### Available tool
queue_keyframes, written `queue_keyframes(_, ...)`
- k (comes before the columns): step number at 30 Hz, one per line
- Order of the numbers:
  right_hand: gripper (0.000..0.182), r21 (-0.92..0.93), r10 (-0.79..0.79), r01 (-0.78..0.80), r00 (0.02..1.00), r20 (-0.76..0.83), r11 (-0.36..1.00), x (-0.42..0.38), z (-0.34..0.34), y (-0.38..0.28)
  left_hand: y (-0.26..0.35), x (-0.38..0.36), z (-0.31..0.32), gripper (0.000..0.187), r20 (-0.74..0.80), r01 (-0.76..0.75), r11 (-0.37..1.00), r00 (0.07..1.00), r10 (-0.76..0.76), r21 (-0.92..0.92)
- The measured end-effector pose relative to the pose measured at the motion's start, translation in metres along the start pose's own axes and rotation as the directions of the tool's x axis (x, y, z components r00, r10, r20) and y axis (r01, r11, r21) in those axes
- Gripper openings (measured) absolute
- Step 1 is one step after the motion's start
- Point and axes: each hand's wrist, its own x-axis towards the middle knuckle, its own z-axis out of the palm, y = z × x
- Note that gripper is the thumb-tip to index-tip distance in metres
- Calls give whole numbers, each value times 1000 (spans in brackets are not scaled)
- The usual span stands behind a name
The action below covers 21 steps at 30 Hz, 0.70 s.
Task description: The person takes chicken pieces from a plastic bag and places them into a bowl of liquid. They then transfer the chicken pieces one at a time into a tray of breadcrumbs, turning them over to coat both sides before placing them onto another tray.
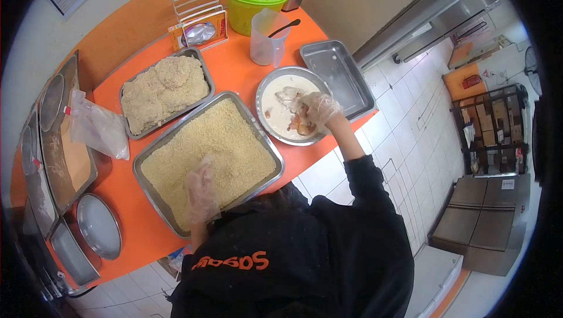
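Note:
My left hand [202, 192], in a clear plastic glove, rests on the pale breadcrumbs [205, 133] filling a large metal tray [139, 171]. Its fingers are stretched out and fairly close together, and I see nothing held in them. Over the right side of a round metal bowl [260, 112] is my gloved right hand [321, 110], fingers curled down at a piece of raw meat [302, 123]. White batter [275, 96] fills the bowl, and more meat pieces lie in it. The right fingertips are partly hidden by the glove and the batter.
A tray of crumb-coated pieces [167, 89] stands behind the crumb tray. Right of the bowl is a metal pan [340, 74]. A plastic jug [267, 39], green tubs [252, 7], a wire rack [202, 22], a plastic bag [97, 124] and a round pan [98, 226] surround the work area.

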Motion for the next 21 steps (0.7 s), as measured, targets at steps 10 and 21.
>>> queue_keyframes(10,21,-135,-127,103,974,-189,986,23,-35,-9,-16,9,-42,41,-133,-148,985,978,160,93)
queue_keyframes(21,29,-387,-198,210,978,71,898,74,24,-20,-2,-6,-30,42,-94,-106,994,990,107,17)
